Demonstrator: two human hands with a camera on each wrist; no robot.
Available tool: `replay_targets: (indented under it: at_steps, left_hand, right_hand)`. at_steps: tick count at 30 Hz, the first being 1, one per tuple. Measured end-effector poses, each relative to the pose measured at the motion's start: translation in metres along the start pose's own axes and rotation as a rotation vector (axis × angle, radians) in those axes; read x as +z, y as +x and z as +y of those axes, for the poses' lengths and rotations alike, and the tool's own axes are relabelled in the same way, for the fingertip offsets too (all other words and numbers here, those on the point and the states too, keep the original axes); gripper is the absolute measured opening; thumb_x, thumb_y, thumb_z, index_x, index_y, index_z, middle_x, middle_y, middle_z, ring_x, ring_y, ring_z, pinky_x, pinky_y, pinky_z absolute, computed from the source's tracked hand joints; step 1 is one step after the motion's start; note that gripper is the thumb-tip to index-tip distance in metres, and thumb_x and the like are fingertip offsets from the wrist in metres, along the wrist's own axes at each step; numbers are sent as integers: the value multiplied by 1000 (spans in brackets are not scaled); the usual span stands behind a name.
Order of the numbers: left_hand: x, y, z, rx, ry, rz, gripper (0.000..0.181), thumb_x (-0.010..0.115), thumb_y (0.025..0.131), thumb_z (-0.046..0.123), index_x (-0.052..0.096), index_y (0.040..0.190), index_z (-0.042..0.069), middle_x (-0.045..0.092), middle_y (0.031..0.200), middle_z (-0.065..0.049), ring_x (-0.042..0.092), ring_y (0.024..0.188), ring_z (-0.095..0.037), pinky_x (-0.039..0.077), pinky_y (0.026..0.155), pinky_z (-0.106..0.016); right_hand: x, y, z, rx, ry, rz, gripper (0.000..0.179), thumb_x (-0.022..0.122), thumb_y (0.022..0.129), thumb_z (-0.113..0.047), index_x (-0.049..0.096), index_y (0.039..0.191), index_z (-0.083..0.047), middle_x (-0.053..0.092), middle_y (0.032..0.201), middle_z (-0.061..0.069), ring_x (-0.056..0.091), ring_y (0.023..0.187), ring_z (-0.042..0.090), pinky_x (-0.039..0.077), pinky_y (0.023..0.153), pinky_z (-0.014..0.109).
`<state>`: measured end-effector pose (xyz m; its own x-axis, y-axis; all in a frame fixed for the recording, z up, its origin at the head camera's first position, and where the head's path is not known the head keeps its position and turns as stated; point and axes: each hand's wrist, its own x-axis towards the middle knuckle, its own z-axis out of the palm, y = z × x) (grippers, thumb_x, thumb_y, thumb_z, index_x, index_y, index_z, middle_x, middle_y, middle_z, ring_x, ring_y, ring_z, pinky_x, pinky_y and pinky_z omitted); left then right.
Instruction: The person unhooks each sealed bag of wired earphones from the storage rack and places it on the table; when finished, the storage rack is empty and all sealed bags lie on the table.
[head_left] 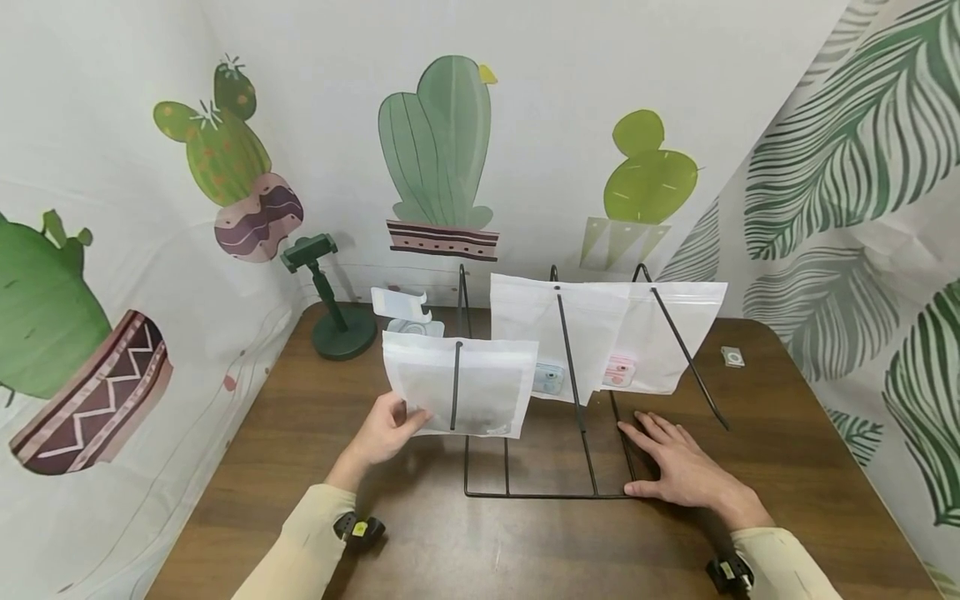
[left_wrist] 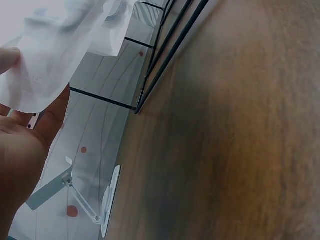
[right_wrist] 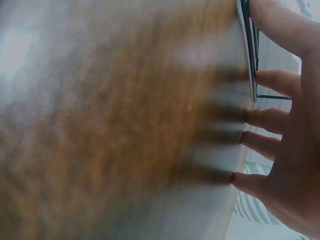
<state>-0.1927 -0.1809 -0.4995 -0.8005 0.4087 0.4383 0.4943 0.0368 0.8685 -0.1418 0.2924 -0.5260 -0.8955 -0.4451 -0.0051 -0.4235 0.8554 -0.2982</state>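
Observation:
A black wire rack point(head_left: 540, 497) stands on the wooden table, and white zip bags hang from its prongs. My left hand point(head_left: 384, 432) pinches the lower left edge of the nearest bag point(head_left: 491, 387), which hangs on the left prong; in the left wrist view the thumb lies on one face of this translucent bag point(left_wrist: 45, 70), fingers behind it. The middle bag point(head_left: 525, 317) shows a blue printed camera, the right one point(head_left: 667, 333) a pink one. My right hand point(head_left: 678, 462) lies spread at the rack's right front corner, its thumb at the base wire and fingertips on the table point(right_wrist: 125, 125).
At the back left stand a dark green phone stand point(head_left: 341, 329) and a pale blue folding stand point(head_left: 401, 307), partly behind the nearest bag. A small silver clip-on player point(head_left: 732, 357) lies at the right. A cactus-print cloth point(head_left: 547, 167) hangs behind the table.

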Motion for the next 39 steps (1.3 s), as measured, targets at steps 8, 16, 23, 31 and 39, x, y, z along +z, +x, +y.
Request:
replay_targets:
  at_steps: [8,16,23,31,39]
  left_hand:
    - [2,-3,1,21,-30,-5,23,57,87,-17,58,109,-10,65,111,13,61,103,-4,50,87,-19]
    - [2,-8,1,18,-3,-5,24,57,88,-16,58,112,-11,65,113,12,62,103,-5,52,85,-20]
    - [5,-12,2,28,-21,-5,25,54,84,-23,58,107,-13,65,110,15,62,101,-2,51,84,-18]
    - [10,-16,5,25,-42,1,25,55,84,-23,59,106,-11,66,110,15,62,103,-2,50,88,-18]
    - [10,-21,4,33,-40,-6,20,57,87,-16,61,106,-9,67,110,12,63,102,-5,50,88,-20]
  right_hand:
    - [-1,0,-1,2,4,5,93,72,73,-65,45,146,-13,37,150,27,30,138,48,26,104,72]
    - [-2,1,-2,2,13,20,94,74,72,-65,47,144,-12,38,149,28,32,137,49,27,102,72]
    - [-2,2,-3,-2,7,28,94,74,71,-65,48,144,-12,39,148,29,32,136,48,27,102,73]
    - [-4,1,-3,-3,5,37,93,74,71,-65,49,143,-11,40,147,29,33,135,48,28,102,73]
    - [-2,2,-3,-18,-1,51,94,74,70,-65,51,142,-10,41,146,30,35,134,49,29,100,73]
